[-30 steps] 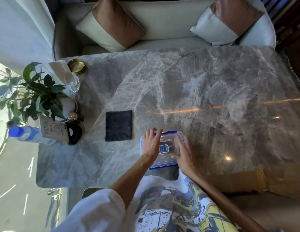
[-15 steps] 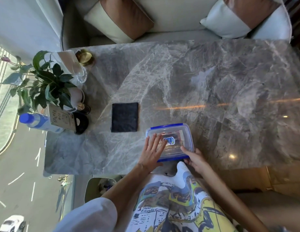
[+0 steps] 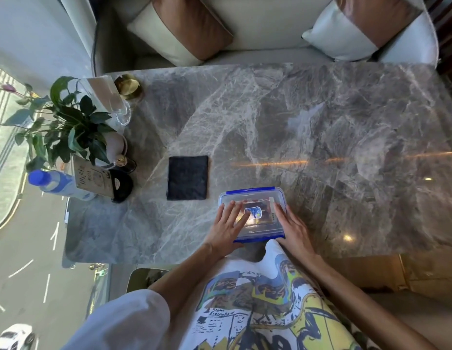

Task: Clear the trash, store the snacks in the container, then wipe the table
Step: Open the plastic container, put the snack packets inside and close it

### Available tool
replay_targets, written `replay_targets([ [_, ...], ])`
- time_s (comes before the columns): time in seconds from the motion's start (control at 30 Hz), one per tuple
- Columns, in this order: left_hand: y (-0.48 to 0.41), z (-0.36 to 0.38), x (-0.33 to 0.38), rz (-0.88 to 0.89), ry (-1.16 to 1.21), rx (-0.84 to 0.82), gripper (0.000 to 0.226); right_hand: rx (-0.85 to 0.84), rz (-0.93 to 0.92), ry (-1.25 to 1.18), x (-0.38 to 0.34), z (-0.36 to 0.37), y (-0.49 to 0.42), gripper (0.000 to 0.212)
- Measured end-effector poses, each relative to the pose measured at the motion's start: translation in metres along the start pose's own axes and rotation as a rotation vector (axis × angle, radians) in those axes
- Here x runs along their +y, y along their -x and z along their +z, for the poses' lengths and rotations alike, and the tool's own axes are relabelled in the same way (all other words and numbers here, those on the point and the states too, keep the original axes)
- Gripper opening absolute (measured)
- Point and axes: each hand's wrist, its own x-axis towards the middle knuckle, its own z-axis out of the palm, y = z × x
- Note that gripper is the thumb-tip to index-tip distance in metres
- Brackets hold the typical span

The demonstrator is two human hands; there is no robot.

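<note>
Plastic, clear with a blue rim, formed the lidded container [image 3: 252,198], which sat on the grey marble counter [image 3: 320,117] close to its near edge, directly in front of the person. The left hand [image 3: 227,226] lay flat on the left part of the lid with its fingers straight and slightly spread, gripping nothing. The right hand [image 3: 293,228] rested along the lid's right rim with its fingers extended toward the far corner, pressing rather than clasping; its thumb could not be made out. Judging by this pose, the lid was being pressed down to seal it. The box looked light and rigid, though its thin lid would probably flex in the middle, so pressure would work best at the rim and corners. To lift it, a hold on both short sides under the rim seemed safest, since smooth plastic on polished stone could slide easily. Through the lid a snack packet [image 3: 255,212] with a blue and white print showed, but glare and the left hand's fingers blurred the other contents, and how many snacks lay inside was unclear. Whether the side clips were latched could not be told, and the near rim was partly cut off by the person's printed shirt. A dark cloth [image 3: 187,177] lay flat just to the left of the container, apart from it, likely meant for wiping. Farther left stood a potted plant [image 3: 68,127] and a blue-capped water bottle [image 3: 55,184].
</note>
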Motion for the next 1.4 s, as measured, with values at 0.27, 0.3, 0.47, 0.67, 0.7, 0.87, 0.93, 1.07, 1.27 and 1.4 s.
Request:
replay_targets([
  [0.27,-0.002,-0.008,-0.004,-0.003,0.014,0.092,0.085,-0.055,-0.108,-0.014,0.002,-0.003,-0.004,0.096],
  [0.3,0.0,-0.01,-0.005,-0.028,0.115,0.162,0.079,-0.072,-0.112,-0.1,0.003,-0.005,-0.003,0.094],
  [0.47,0.008,-0.015,-0.002,-0.556,0.883,0.317,0.083,-0.01,0.217,-0.638,0.004,-0.022,-0.011,0.078],
  [0.67,0.002,-0.02,0.006,-0.829,1.524,0.17,0.047,-0.268,0.58,-1.179,0.002,-0.037,-0.029,0.071],
  [0.7,0.001,-0.019,0.009,-0.875,1.537,0.197,0.043,-0.296,0.581,-1.165,0.003,-0.035,-0.029,0.066],
  [0.87,0.001,-0.025,0.031,-1.008,1.628,0.286,0.032,-0.33,0.583,-1.143,0.014,-0.028,-0.033,0.06],
  [0.93,0.005,-0.023,0.042,-1.084,1.678,0.266,0.036,-0.38,0.545,-1.123,0.019,-0.029,-0.036,0.057],
  [1.07,0.014,-0.013,0.063,-1.178,1.765,0.327,0.039,-0.48,0.506,-1.065,0.027,-0.035,-0.045,0.055],
  [1.27,0.045,0.006,0.098,-1.277,1.932,0.564,0.035,-0.552,0.365,-0.892,0.01,-0.036,-0.051,0.051],
  [1.4,0.088,0.021,0.104,-1.34,2.022,0.756,0.04,-0.645,0.214,-0.784,-0.028,-0.029,-0.047,0.057],
])
